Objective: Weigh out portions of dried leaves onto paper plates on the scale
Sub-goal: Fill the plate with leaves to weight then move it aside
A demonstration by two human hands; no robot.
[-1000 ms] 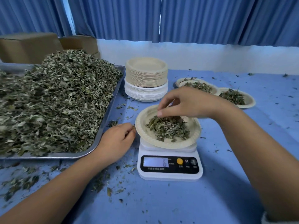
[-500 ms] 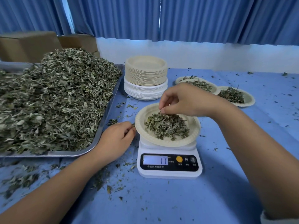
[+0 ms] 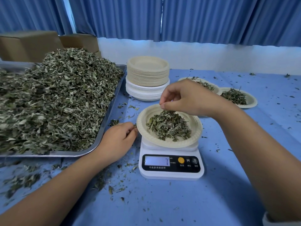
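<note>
A white kitchen scale (image 3: 170, 173) sits at the centre of the frame on a blue tabletop (image 3: 179, 206). A paper plate (image 3: 194, 136) rests on its platform, carrying a small mound of dried leaves (image 3: 168, 127). The right hand (image 3: 187, 97) reaches in from the right edge and hovers over the far rim of that plate. Its fingers (image 3: 164, 106) are bunched narrowly against the thumb, pinching a few leaves at the top of the mound. The left hand (image 3: 118, 139) rests on the tabletop just left of the plate, close to its rim, with the fingers curled inward; whether they hold any leaves cannot be told. The scale's lit display (image 3: 157, 161) shows a digit that looks like a 7. Filling the left of the frame, a metal tray (image 3: 68, 154) holds a big heap of leaves (image 3: 57, 103). Behind the scale, at upper centre, stands a stack of empty plates (image 3: 147, 74). At the upper right two more plates (image 3: 251, 104) already carry leaves, one partly hidden behind the right hand. Loose leaf crumbs (image 3: 22, 181) lie scattered over the tabletop, thickest at lower left. Blue curtains (image 3: 203, 18) hang along the back, and cardboard boxes (image 3: 29, 44) stand at upper left behind the tray.
</note>
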